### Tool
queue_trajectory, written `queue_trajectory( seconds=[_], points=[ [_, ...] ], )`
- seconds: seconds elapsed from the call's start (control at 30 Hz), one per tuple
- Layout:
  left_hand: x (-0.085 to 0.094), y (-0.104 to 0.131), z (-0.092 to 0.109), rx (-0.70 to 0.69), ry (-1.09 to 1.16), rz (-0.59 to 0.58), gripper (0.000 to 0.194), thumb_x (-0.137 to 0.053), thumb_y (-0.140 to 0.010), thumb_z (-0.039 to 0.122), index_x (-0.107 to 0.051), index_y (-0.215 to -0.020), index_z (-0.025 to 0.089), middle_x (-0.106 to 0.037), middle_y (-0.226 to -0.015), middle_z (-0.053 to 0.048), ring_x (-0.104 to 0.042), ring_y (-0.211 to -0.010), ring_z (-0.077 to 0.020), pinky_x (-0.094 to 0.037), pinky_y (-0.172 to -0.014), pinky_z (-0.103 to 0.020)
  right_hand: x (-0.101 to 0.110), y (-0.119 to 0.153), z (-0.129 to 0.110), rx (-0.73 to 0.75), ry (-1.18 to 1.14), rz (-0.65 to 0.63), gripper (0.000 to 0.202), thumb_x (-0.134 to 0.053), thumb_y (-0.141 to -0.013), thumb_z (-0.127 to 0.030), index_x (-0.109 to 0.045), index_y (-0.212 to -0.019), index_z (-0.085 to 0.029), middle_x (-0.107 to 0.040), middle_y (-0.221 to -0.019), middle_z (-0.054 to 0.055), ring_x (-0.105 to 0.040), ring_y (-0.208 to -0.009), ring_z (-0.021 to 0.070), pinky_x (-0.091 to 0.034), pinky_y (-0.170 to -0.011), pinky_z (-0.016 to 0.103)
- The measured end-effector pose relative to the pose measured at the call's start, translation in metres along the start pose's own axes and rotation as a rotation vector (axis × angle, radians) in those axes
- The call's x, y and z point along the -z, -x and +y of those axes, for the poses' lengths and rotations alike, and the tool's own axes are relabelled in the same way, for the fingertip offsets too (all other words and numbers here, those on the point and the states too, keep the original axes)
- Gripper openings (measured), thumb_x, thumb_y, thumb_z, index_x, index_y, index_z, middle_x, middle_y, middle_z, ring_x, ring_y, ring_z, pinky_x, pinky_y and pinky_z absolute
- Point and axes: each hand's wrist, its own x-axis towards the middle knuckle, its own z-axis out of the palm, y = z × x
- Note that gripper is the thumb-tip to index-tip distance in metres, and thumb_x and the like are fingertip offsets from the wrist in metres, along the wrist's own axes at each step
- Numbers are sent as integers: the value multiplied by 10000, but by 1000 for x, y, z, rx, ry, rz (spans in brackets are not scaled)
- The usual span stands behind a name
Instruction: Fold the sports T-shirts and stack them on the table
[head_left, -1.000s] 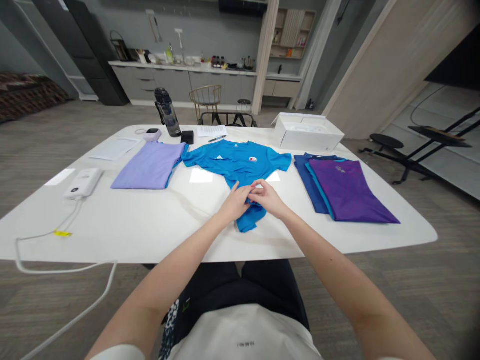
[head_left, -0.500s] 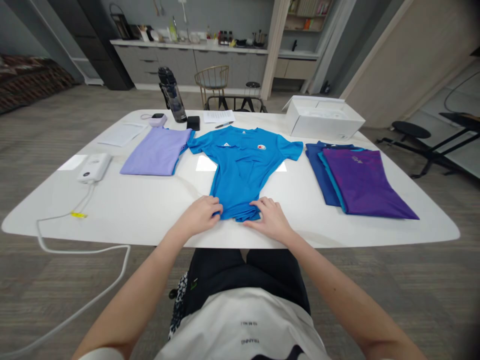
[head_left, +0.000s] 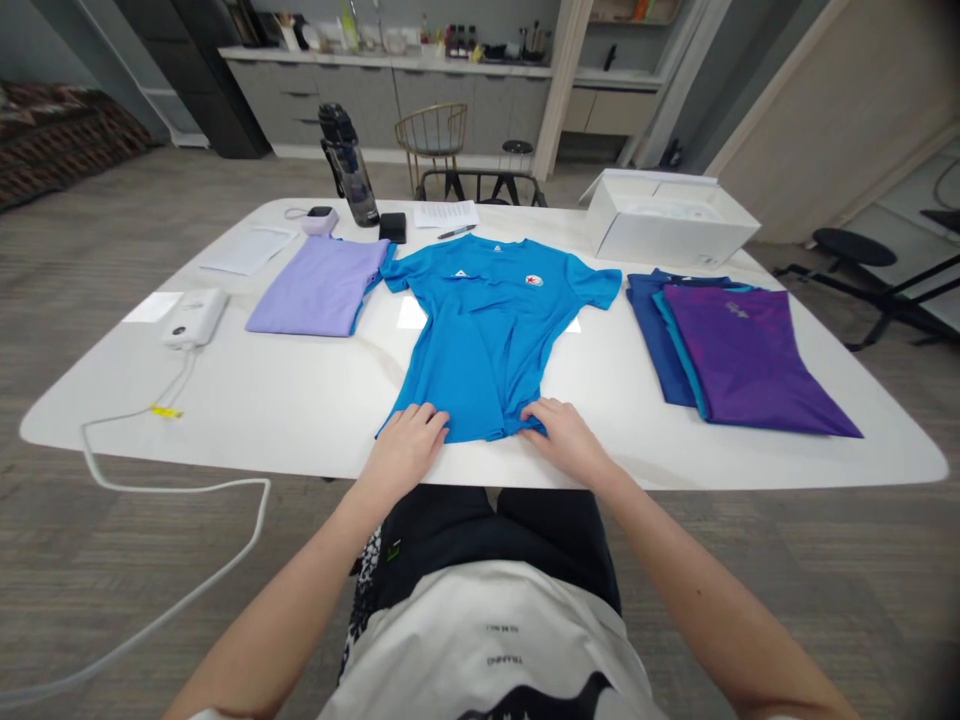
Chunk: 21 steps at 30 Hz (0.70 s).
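Note:
A blue T-shirt [head_left: 484,330] lies front side up on the white table, its collar away from me and its hem near the front edge. Small logos mark its chest. My left hand [head_left: 409,440] rests on the left end of the hem with its fingers laid over the fabric. At the right end of the hem, my right hand [head_left: 564,432] pinches the bunched cloth between thumb and fingers. The left part of the hem is spread flat, while creases run up the right side.
Folded lilac clothing [head_left: 319,287] lies left; folded purple clothing [head_left: 754,355] tops a stack at right. Behind are a water bottle [head_left: 351,170], a black wallet-like item [head_left: 392,228], a pen [head_left: 456,231] and a white box [head_left: 671,225]. A white power bank [head_left: 196,317] trails a cable.
The shirt's lower part has widened, its left hem corner drawn out to the left and its bunching reduced. My left hand now lies flatter on it; my right hand has shifted slightly right.

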Motion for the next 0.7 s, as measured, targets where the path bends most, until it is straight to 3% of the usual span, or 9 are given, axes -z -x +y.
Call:
queue_trajectory(
  seconds=[0.1, 0.23, 0.33, 0.43, 0.53, 0.63, 0.7],
  points=[
    [2, 13, -12, 68, -24, 11, 246, -435, -1031, 307, -613, -1177, 219, -629, -1065, -97, -584, -974, -272, -452, -832, -405, 21, 24, 31, -62, -24, -4, 31, -646, -884, -235, -627, -902, -219, -694, -916, 40, -631, -877, 215, -432, -775, 305],
    [10, 29, -28, 143, -49, 23, 246, -479, -1009, 360, -621, -1145, 211, -633, -1023, -102, -602, -962, -285, -450, -814, -402, 50, 66, 70, -224, 32, 33, 184, -625, -896, -398, -619, -829, -227, -670, -778, 15, -601, -708, 191, -405, -661, 283],
    [13, 32, -27, 173, -68, 42, 260, -470, -1010, 391, -643, -1080, 209, -639, -980, -107, -611, -952, -300, -444, -812, -418, 65, 96, 87, -324, 115, 21, 285, -586, -908, -476, -610, -759, -234, -626, -664, 0, -572, -625, 183, -375, -610, 284],
    [12, 24, -13, 107, -36, 59, 290, -436, -1029, 380, -650, -1117, 206, -654, -1047, -118, -614, -989, -297, -451, -854, -438, 74, 117, 88, -425, 221, -36, 359, -570, -906, -524, -586, -686, -241, -586, -607, -1, -549, -566, 182, -346, -557, 291],
    [8, 10, 7, -40, 48, 52, 310, -429, -1037, 356, -638, -1221, 219, -645, -1221, -124, -596, -1117, -287, -461, -936, -441, 78, 123, 74, -399, 303, 36, 236, -574, -897, -450, -639, -812, -240, -642, -761, 31, -610, -661, 207, -412, -597, 305],
    [2, -3, 22, -115, 105, 47, 372, -431, -1038, 382, -610, -1327, 231, -578, -1410, -122, -523, -1299, -293, -416, -1079, -472, 74, 114, 56, -249, 196, 157, 192, -519, -938, -360, -658, -967, -231, -679, -969, 81, -665, -911, 244, -514, -793, 349],
    [-3, -9, 25, -91, 106, 54, 461, -432, -1031, 454, -556, -1425, 250, -469, -1548, -114, -411, -1431, -320, -308, -1183, -551, 65, 105, 48, -180, 105, 193, 248, -481, -983, -370, -662, -1074, -228, -677, -1145, 106, -643, -1104, 255, -511, -964, 383]
  ],
)
